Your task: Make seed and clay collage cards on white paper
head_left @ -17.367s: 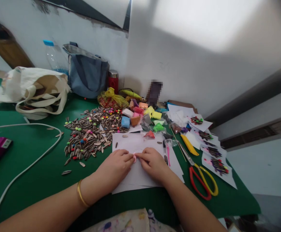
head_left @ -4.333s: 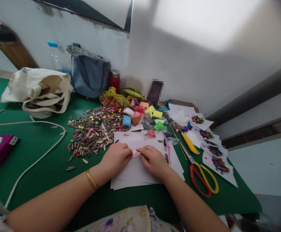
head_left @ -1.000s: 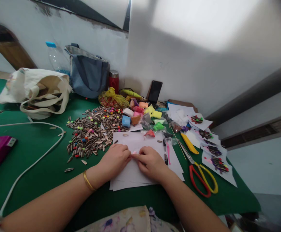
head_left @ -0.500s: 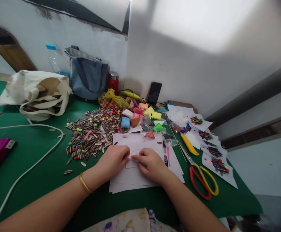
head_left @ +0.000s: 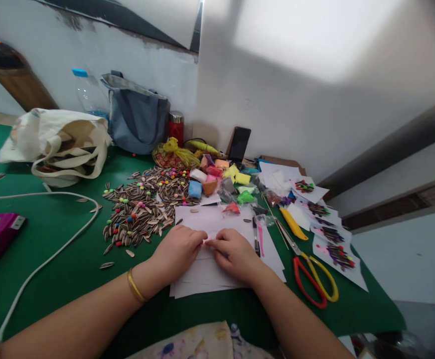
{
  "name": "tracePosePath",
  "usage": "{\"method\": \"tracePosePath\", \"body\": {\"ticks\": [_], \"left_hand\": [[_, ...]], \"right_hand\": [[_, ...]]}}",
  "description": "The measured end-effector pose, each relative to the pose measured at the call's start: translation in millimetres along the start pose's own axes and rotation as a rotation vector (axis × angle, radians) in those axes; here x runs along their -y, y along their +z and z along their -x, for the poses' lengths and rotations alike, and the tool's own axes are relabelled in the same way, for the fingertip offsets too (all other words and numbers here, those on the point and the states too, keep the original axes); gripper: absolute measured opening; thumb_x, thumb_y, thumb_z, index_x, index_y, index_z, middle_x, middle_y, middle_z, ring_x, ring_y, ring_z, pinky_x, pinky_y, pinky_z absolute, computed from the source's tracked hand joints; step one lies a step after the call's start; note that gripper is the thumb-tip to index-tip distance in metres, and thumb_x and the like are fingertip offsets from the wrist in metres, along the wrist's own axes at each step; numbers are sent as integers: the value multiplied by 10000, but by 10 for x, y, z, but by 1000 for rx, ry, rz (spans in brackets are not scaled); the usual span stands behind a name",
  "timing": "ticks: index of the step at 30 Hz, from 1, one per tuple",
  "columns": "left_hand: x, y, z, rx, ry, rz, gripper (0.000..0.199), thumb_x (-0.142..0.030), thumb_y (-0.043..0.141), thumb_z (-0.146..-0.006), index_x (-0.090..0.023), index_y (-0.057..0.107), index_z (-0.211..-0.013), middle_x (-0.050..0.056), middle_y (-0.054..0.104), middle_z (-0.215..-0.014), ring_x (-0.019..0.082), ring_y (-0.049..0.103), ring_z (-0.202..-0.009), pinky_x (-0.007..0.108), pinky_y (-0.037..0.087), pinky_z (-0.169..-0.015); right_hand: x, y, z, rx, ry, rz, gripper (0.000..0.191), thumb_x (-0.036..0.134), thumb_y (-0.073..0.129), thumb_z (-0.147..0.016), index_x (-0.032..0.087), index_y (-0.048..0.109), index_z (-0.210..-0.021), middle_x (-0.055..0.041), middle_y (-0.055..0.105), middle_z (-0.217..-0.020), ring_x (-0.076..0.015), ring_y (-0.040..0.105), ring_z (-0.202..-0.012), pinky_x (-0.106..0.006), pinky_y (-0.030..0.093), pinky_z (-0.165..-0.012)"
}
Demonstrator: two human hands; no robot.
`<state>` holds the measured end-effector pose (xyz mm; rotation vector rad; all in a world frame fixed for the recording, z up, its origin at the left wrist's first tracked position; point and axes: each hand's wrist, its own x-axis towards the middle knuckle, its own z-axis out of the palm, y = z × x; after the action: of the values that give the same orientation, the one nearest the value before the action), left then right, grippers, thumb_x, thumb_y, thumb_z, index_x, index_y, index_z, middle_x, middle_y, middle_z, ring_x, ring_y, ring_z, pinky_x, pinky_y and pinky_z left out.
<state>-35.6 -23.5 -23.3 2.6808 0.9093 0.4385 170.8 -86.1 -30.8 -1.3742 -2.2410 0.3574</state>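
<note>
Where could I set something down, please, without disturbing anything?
Bare green tabletop lies between the white cord and left forearm, and right of the scissors, nearer than the decorated cards. Left of and beyond the paper is crowded, with seeds and colourful packets.

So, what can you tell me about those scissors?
The scissors lie flat on the green table, to the right of the right hand, which does not touch them. One handle loop is red, the other yellow; both look plastic. The slim blades look metal and point toward the far side. Whether they fully meet is unclear.
</note>
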Motion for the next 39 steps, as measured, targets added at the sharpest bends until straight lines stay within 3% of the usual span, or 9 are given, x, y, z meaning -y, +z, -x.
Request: {"method": "tracePosePath", "body": {"ticks": [4, 9, 12, 17, 22, 25, 30, 35, 39], "left_hand": [[-36, -30, 1, 20, 4, -34, 181, -206, 599, -866, -210, 632, -1044, 48, 689, -846, 237, 626, -835, 362, 410, -780], [-51, 36, -21, 13, -18, -50, 161, -184, 531, -917, -211, 632, -1038, 48, 695, -856, 243, 639, -883, 382, 421, -823], [-46, 32, -21, -3, -27, -25, 207, -127, 543, -869, -207, 639, -1034, 51, 697, -851, 241, 645, -878, 378, 428, -822], [13, -74, -3, -2, -109, 255, 300, -126, 573, -791, -212, 625, -1073, 10, 686, -810, 176, 629, -753, 291, 461, -709], [91, -109, -41, -169, -165, 547, 169, -177, 579, -817, -201, 645, -971, 22, 690, -901, 157, 640, -818, 286, 519, -776], [114, -114, -76, -172, -145, 590, 129, -202, 579, -843, -194, 705, -871, 45, 706, -918, 177, 652, -884, 319, 522, -845], [112, -101, -83, -164, -192, 719, 207, -268, 605, -848, -184, 733, -987, 90, 707, -1090, 210, 660, -1020, 367, 524, -942], [88, -89, -72, -200, -330, 885, 240, -358, 648, -821, -165, 676, -960, 47, 710, -844, 184, 697, -771, 320, 572, -740], [86, -150, -74, -253, -377, 825, 317, -376, 594, -851, -178, 671, -1086, 7, 687, -758, 158, 666, -682, 291, 546, -687]], "right_hand": [[-6, 2, 6, 12, 2, 2, 336, 132, 586, -867, 234, 693, -1169, -72, 618, -961, -208, 557, -895, -344, 468, -810], [-11, 9, 9, 14, 10, -11, 321, 140, 569, -882, 231, 699, -1161, -78, 617, -977, -209, 557, -912, -349, 466, -826], [-6, 8, 6, 14, 7, -1, 306, 150, 581, -884, 231, 702, -1152, -77, 618, -975, -209, 556, -908, -348, 465, -824], [3, -1, 5, 3, 9, 7, 270, 181, 568, -915, 240, 704, -1141, -68, 618, -960, -202, 560, -898, -338, 463, -816], [5, -2, 6, -11, 11, -2, 297, 173, 574, -910, 250, 699, -1168, -66, 616, -942, -199, 563, -882, -327, 465, -786], [13, -7, 5, -11, 7, 2, 282, 187, 569, -918, 247, 706, -1158, -68, 617, -937, -198, 569, -880, -327, 466, -788], [11, -18, 3, -9, 2, -9, 284, 181, 561, -919, 235, 703, -1159, -75, 629, -952, -201, 578, -891, -336, 478, -807], [-31, -14, 9, -28, -13, -19, 328, 131, 550, -901, 216, 686, -1188, -86, 643, -984, -208, 583, -917, -353, 489, -834], [-49, -28, 11, -64, -2, -24, 332, 105, 541, -883, 210, 695, -1158, -88, 649, -982, -212, 585, -919, -361, 497, -836]]}}
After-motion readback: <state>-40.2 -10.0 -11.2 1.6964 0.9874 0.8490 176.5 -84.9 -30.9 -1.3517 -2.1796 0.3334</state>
